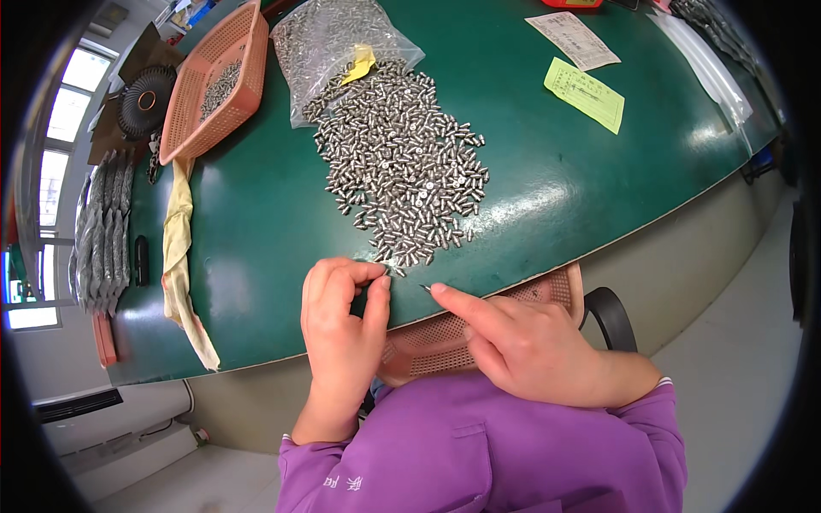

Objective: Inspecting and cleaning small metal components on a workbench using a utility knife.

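A wide pile of small silvery metal fittings (402, 162) is spread on the green table (547, 188) before me. My left hand (338, 312) is at the pile's near end, its thumb and index finger brought together in a pinch beside the last few fittings. Whatever lies between those fingertips is too small to make out. My right hand (534, 342) rests at the table's front edge with the index finger stretched out and the thumb apart. That fingertip touches a small dark piece (425, 288) on the tabletop.
A clear plastic bag (329, 43) of fittings lies behind the pile. To its left stands a pink basket (248, 85); another pink basket (428, 346) sits below the table edge. Yellowish cloth (178, 248), filled bags (104, 231), a fan (145, 101) and paper slips (586, 92) lie around.
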{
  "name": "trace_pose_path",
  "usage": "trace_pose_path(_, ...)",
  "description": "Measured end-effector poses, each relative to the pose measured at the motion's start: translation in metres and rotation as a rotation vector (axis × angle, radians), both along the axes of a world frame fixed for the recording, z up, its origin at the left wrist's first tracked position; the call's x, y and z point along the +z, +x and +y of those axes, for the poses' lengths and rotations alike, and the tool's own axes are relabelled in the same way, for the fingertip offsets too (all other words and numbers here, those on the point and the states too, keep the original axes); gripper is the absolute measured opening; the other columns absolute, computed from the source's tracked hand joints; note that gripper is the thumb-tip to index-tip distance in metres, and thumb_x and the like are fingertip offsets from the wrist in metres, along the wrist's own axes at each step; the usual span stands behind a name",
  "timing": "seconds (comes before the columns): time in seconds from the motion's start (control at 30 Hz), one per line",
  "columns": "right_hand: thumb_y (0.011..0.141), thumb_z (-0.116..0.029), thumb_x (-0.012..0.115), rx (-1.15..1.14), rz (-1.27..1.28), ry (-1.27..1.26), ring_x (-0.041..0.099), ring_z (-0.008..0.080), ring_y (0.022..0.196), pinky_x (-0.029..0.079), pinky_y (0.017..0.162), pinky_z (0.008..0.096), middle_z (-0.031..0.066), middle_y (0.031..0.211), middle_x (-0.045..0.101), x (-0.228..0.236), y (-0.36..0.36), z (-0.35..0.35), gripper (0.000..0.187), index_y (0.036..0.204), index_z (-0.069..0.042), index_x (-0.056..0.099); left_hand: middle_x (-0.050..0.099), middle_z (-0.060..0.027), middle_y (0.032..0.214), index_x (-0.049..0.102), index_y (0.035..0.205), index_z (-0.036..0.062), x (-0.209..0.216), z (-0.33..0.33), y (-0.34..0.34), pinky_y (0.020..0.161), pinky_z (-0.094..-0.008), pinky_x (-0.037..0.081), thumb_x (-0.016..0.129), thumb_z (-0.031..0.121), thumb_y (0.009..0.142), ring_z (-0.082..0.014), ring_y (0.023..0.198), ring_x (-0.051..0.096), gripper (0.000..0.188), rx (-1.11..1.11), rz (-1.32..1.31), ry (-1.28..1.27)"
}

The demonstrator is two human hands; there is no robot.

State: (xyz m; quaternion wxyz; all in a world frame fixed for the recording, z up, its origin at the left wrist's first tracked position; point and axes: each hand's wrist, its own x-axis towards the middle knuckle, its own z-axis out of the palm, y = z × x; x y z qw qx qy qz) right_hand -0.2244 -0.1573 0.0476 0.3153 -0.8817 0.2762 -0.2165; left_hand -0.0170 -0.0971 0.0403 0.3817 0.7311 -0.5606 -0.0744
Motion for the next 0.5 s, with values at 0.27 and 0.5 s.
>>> trace_pose_path(0.27,0.084,-0.002,0.066,0.021,0.041,-0.023,0.067,0.0211,0.065,0.053,0.055,0.0350,0.0069,0.082,0.067,0.003,0.002,0.001,0.057,0.140,-0.010,0.058,0.063,-0.0088,0.089,0.068,0.086,0.0040,0.004,0.011,-0.004,0.073,-0.0373,0.050,0.077,-0.002,0.076,-0.0270,0.085,0.061,0.015,-0.101,0.031,0.031)
trace_pose_path(0.5,0.083,-0.004,0.066,0.045,0.038,-0.022,0.066,0.0210,0.062,0.053,0.053,0.0339,0.0054,0.082,0.065,0.006,0.006,0.003,0.059,0.141,-0.011,0.057,0.062,-0.0086,0.089,0.068,0.087,0.0044,0.003,0.011,-0.003,0.074,-0.0373,0.049,0.077,-0.002,0.075,-0.0266,0.085,0.061,0.016,-0.109,0.005,0.020)
